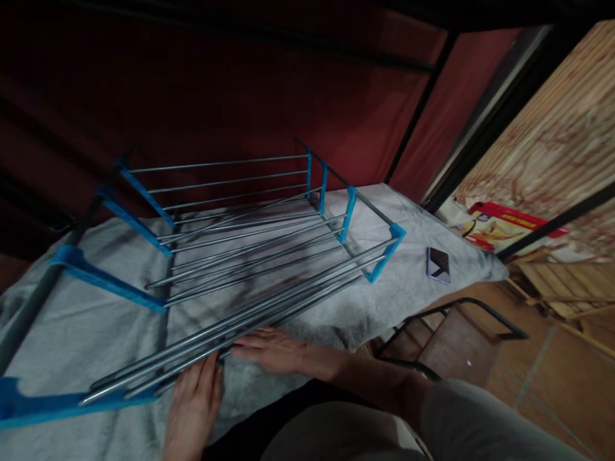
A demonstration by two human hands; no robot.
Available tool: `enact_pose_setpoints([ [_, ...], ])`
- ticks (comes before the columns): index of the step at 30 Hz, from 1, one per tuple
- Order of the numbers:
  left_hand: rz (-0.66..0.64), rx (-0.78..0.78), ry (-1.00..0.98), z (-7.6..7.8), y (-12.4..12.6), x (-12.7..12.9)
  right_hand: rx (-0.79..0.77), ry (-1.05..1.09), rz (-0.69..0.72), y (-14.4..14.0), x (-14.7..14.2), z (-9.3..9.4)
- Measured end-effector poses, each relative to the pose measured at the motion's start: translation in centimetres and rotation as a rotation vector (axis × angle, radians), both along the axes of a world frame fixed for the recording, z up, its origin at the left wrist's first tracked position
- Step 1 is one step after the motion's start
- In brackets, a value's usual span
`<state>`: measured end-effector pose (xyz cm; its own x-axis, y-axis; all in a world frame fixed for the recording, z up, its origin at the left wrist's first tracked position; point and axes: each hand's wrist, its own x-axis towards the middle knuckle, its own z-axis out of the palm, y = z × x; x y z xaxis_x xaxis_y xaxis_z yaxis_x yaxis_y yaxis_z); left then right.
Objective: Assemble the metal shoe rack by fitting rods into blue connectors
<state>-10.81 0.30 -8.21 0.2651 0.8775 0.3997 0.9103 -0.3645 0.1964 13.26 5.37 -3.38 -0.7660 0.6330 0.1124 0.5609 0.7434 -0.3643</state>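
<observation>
A rack with blue plastic brackets (118,282) and thin metal rods lies on a grey cloth (298,314). Several loose metal rods (211,336) lie bunched along its near side, slanting from lower left to upper right. My left hand (195,400) is closed at the nearest rod, its fingertips bent over it. Beside it my right hand (271,349) rests along the same rod with the fingers together; its thumb and the underside of the grip are hidden. A short stretch of rod shows between the two hands.
On the cloth to the right lies a phone (438,266). A metal-framed chair (461,339) stands below the cloth's right edge. Further right are a red and yellow package (504,227) and a wooden slatted piece (567,288). A dark red panel (230,102) rises behind the rack.
</observation>
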Motion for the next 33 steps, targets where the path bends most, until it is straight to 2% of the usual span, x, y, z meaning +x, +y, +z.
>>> enact_pose_setpoints([
  [2, -0.018, -0.031, 0.050, -0.6, 1.7, 0.4, -0.075, 0.050, -0.001, -1.1, 3.2, -0.6],
  [3, -0.023, -0.059, 0.072, -0.8, 2.4, 0.5, -0.128, 0.069, -0.093, -1.7, 5.2, -1.2],
  [4, -0.024, -0.093, 0.094, -1.1, 3.0, 0.5, -0.162, 0.104, -0.229, -2.1, 7.3, -1.8],
  [6, -0.033, -0.171, 0.136, -1.4, 4.1, 0.8, -0.123, 0.258, -0.590, -2.5, 11.8, -3.1],
  [8, -0.058, -0.243, 0.150, -1.3, 5.1, 1.1, -0.013, 0.459, -1.083, -2.2, 16.6, -4.2],
  [11, -0.137, -0.317, 0.077, -0.8, 6.2, 1.4, 0.127, 0.607, -1.442, -0.6, 22.8, -5.1],
  [13, -0.181, -0.343, 0.000, -0.5, 6.5, 1.3, 0.138, 0.671, -1.441, 0.6, 25.5, -5.3],
  [16, -0.203, -0.368, -0.083, -0.3, 6.6, 1.1, 0.007, 0.672, -1.302, 2.0, 27.2, -5.2],
  [18, -0.203, -0.379, -0.119, -0.3, 6.5, 1.0, -0.054, 0.646, -1.274, 2.6, 27.2, -4.9],
  [25, -0.214, -0.398, -0.139, -0.3, 6.7, 0.4, -0.089, 0.569, -1.314, 3.1, 26.4, -3.4],
  [33, -0.242, -0.468, -0.158, -0.2, 6.6, -0.4, -0.132, 0.588, -1.271, 2.8, 26.6, -3.4],
])
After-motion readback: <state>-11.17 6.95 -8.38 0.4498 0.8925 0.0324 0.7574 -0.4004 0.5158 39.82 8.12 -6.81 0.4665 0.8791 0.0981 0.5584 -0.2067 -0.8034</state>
